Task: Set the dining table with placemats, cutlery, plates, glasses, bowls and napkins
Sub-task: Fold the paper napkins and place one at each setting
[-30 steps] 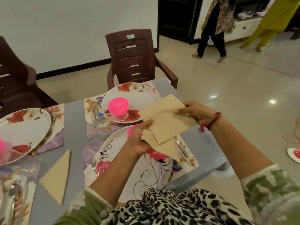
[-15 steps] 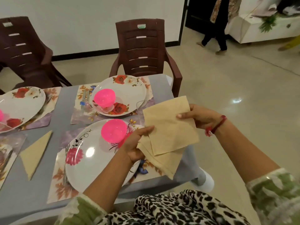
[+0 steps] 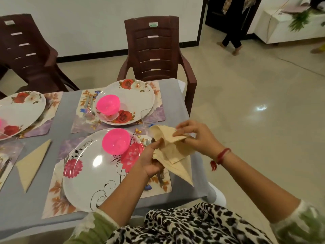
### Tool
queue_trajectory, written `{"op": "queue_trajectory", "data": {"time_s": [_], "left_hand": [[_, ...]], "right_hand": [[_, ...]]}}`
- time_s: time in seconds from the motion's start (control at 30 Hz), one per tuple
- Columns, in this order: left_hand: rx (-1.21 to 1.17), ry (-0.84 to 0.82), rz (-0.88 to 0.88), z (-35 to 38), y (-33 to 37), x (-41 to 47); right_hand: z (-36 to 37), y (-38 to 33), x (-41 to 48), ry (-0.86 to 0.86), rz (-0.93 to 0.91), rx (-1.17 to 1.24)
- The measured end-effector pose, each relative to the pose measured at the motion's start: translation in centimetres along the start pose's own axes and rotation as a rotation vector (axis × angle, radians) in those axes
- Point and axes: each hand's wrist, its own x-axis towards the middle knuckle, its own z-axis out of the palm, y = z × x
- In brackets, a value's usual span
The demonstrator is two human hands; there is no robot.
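My left hand [image 3: 151, 158] grips a bunch of beige napkins [image 3: 174, 155] at their lower edge, above the right side of the near placemat [image 3: 54, 196]. My right hand [image 3: 195, 136] pinches the top napkin's folded-over corner. On the near placemat sits a white floral plate [image 3: 91, 173] with a pink bowl [image 3: 116, 143]. The far placemat [image 3: 158, 113] carries another floral plate [image 3: 139, 99] and pink bowl [image 3: 108, 106]. A clear glass [image 3: 146, 118] stands between them. A folded triangular napkin [image 3: 31, 164] lies on the grey table [image 3: 58, 110] to the left.
A third plate [image 3: 19, 110] on its placemat is at the far left. Brown plastic chairs [image 3: 156, 50] stand behind the table. The table's right edge lies just under my hands. A person's legs [image 3: 232, 39] show near the doorway, beside a white cabinet [image 3: 288, 27].
My right hand has folded the top napkin's far corner over toward my left hand, turning the flat square into a fold. The view shifted slightly left and down.
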Motion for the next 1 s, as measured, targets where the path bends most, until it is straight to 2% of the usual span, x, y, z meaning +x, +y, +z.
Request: {"op": "queue_trajectory", "data": {"time_s": [0.1, 0.17, 0.23, 0.3, 0.4, 0.47, 0.5, 0.6, 0.67, 0.77, 1.0], "left_hand": [[-0.024, -0.070, 0.032, 0.2, 0.1, 0.3], [-0.060, -0.111, 0.033, 0.2, 0.2, 0.5], [-0.065, -0.136, 0.028, 0.0, 0.3, 0.5], [-0.060, -0.175, 0.006, -0.1, 0.3, 0.3], [-0.013, -0.214, -0.002, -0.3, 0.4, -0.4], [0.002, -0.203, 0.016, -0.6, 0.6, -0.6], [0.002, -0.194, 0.021, -0.8, 0.7, -0.8], [0.054, -0.198, 0.010, -1.0, 1.1, -1.2], [0.090, -0.191, 0.004, -1.3, 1.1, -1.5], [0.086, -0.190, 0.013, -2.2, 1.2, -1.5], [0.058, -0.159, -0.001, -3.8, 0.1, -2.0]], "right_hand": [[1.8, -0.2, -2.0, 0.002, -0.247, -0.217], [3.0, 0.0, -2.3, -0.025, -0.269, -0.319], [3.7, 0.4, -2.1, -0.071, -0.224, -0.394], [3.8, 0.4, -1.9, -0.052, -0.205, -0.363], [3.4, -0.2, -1.6, 0.126, -0.177, -0.129], [3.4, -0.4, -1.1, 0.233, -0.142, -0.113], [3.5, -0.5, -0.8, 0.233, -0.101, -0.145], [3.9, -1.2, 0.3, 0.091, 0.105, -0.163], [4.0, -1.8, 0.8, 0.071, 0.194, -0.148], [4.3, -2.5, 1.1, 0.090, 0.210, -0.167], [5.7, -1.7, 0.3, -0.036, 0.294, -0.132]]}}
